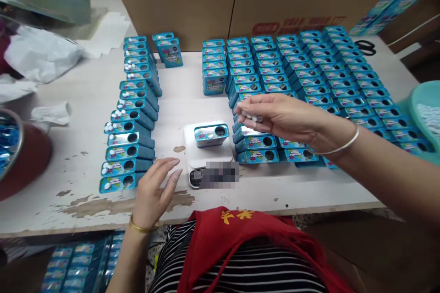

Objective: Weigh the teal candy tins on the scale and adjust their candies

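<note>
On a small white digital scale (192,158) stands a blue candy tin (210,137) with a round dark hole in its top and a white candy beside the hole. My right hand (275,116) hovers to the right of the scale, fingers pinched around several white candies (252,116). Below it are more blue tins. My left hand (156,190) is left of the scale, thumb and fingers apart, holding nothing. Close to it runs a column of blue tins (120,152), several with white candies lying on their tops. Part of the scale's display is blurred out.
Several rows of blue tins (316,80) fill the right side. A green bowl of white candies (414,105) sits at the right edge, a red bucket (32,160) at the left. A large cardboard box (192,4) stands behind; black scissors (365,47) lie back right.
</note>
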Available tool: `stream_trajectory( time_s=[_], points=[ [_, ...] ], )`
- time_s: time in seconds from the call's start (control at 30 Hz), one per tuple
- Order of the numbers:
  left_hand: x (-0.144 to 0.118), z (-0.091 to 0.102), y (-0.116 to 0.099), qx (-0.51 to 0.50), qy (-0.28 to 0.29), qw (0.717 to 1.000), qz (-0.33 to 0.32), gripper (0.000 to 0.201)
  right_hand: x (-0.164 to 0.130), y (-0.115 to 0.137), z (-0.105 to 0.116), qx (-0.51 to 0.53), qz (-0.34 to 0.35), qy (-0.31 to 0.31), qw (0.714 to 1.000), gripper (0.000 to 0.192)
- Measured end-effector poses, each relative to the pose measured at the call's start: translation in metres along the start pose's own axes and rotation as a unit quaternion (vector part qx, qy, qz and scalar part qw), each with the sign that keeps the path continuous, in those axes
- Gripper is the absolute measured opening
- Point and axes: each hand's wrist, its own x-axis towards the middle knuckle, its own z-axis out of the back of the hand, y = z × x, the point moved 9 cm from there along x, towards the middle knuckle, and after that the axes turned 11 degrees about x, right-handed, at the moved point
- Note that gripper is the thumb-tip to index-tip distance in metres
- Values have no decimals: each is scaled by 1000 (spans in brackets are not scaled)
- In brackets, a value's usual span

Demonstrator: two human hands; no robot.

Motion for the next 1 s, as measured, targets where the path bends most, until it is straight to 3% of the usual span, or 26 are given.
stream_trajectory(
  time_s=[0.1,0.23,0.5,0.6,0.8,0.9,1.0],
  points=[
    [2,0,3,0,-2,1000,4,20,-5,-16,16,63,-27,-15,997,8],
    [4,-2,3,-4,-5,1000,3,20,-7,-23,22,32,-15,-19,999,16],
    [3,-8,1,-14,1,1000,-1,20,0,6,-22,-189,87,11,978,7],
    [5,-7,0,-13,-9,1000,-2,22,5,10,-35,-209,100,24,972,10],
    [30,-3,-18,13,-66,997,-22,33,4,-6,-29,-43,28,22,998,11],
    [52,-4,-30,36,-87,995,-30,26,-6,-30,-28,72,-19,38,996,20],
    [74,-14,-37,60,-65,996,-32,21,-21,-63,-34,157,-67,54,984,27]
  ],
)
